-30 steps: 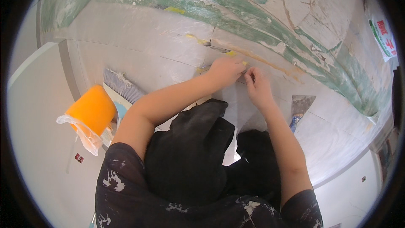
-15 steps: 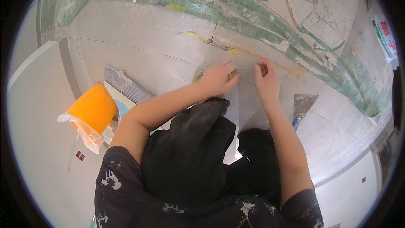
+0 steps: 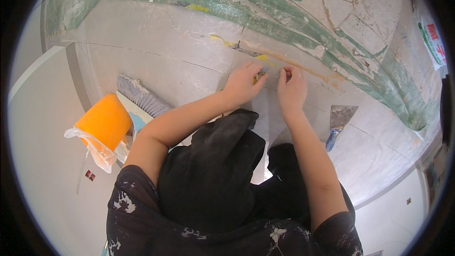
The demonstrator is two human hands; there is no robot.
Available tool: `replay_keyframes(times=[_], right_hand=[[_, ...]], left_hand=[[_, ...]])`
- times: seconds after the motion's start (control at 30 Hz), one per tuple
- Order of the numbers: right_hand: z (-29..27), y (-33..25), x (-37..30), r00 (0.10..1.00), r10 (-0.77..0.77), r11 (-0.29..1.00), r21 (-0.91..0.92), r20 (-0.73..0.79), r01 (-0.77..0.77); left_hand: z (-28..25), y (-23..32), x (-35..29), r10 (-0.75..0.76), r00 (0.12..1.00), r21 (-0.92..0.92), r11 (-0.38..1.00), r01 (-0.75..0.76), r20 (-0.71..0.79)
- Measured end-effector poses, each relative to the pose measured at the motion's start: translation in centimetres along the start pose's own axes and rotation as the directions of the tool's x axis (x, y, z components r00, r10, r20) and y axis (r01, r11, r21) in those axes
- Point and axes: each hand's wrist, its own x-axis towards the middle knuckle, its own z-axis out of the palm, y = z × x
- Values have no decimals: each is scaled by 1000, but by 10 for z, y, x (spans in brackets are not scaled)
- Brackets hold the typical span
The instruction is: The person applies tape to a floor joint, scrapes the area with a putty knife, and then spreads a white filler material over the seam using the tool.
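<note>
Low over the grey floor tiles, my left hand (image 3: 243, 84) is closed around a crumpled yellowish scrap (image 3: 258, 77), most of it hidden by the fingers. It looks like peeled tape, though the kind is not certain. My right hand (image 3: 292, 87) is just to its right, fingertips pinched together; whatever they hold, if anything, is too small to make out. Just beyond both hands, a yellow strip (image 3: 263, 58) sticks to the floor beside a tile joint. To the right of my right forearm, a putty knife (image 3: 342, 117) with a blue handle lies on the tiles.
A grey-bristled broom (image 3: 142, 96) lies to the left, beside an orange bucket-like container (image 3: 104, 119) with clear plastic at its end. Dusty green sheeting (image 3: 284, 28) runs across the far floor. A white printed bag (image 3: 432, 38) stands at far right. A white wall panel (image 3: 45, 109) rises at left.
My right hand has moved slightly left and farther away, closer to my left hand, and its fingers have drawn together. The left hand has shifted slightly away from me.
</note>
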Motion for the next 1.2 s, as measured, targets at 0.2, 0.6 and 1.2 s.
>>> replay_keyframes(times=[0.2,0.6,1.2], right_hand=[[6,-1,2,1000,18,995,-101,4,-17],[3,2,-17,996,93,995,42,3,-93],[17,-7,-2,993,26,998,-48,-118,-32]], left_hand=[[6,-5,1,36,998,-42,998,-38,-44],[4,4,3,-94,996,-50,994,94,-2],[3,0,6,-61,998,-17,998,61,2]])
